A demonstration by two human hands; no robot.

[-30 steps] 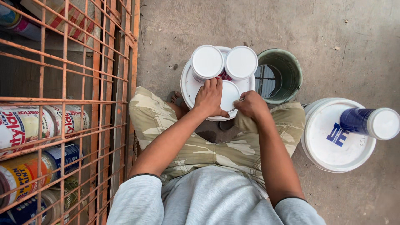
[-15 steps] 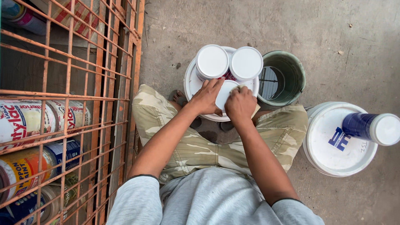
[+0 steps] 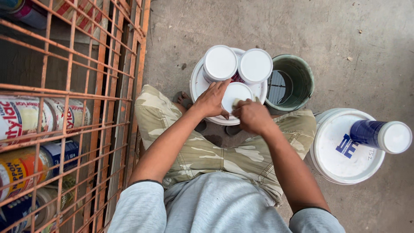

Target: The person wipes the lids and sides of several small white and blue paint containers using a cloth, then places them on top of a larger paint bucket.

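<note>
Three small white-lidded cans (image 3: pixel 255 64) are counted at 12 o'clock, stacked on one of two big white buckets (image 3: pixel 332 166). One open green pail (image 3: pixel 302 71) and one blue can (image 3: pixel 379 136) are seen at 3 o'clock.

Bare grey concrete floor (image 3: pixel 345 47), rough & stained, w/ small bits of debris, lit by even daylight. On the left an orange metal wire rack (image 3: pixel 82 108) holds paint tins (image 3: pixel 26 116) lying on their sides. An open green bucket (image 3: pixel 297 77) & a big white lidded pail (image 3: pixel 340 168) stand on the floor at right.
</note>
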